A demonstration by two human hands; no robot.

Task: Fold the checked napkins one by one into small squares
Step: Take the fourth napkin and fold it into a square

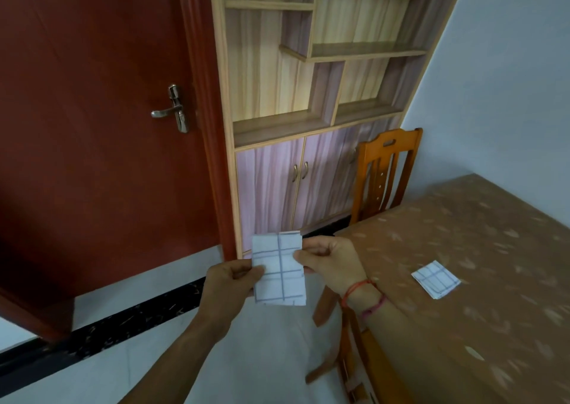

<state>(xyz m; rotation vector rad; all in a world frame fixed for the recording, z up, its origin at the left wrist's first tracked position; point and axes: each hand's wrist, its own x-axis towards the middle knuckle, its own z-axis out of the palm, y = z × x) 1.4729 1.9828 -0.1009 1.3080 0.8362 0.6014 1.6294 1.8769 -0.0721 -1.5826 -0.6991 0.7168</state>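
A white checked napkin (278, 268) with grey lines hangs in the air over the floor, folded into a tall rectangle. My left hand (228, 280) pinches its left edge about halfway down. My right hand (331, 260) pinches its right edge a little higher; red string bracelets circle that wrist. A second checked napkin (435, 279), folded into a small square, lies flat on the brown patterned table (481, 234) to the right, apart from both hands.
An orange wooden chair (384, 172) stands at the table's far end, another chair (354, 351) at its near side under my right arm. A red door (92, 125) fills the left, a wooden shelf cabinet (308, 95) stands behind, pale tiled floor (262, 357) below.
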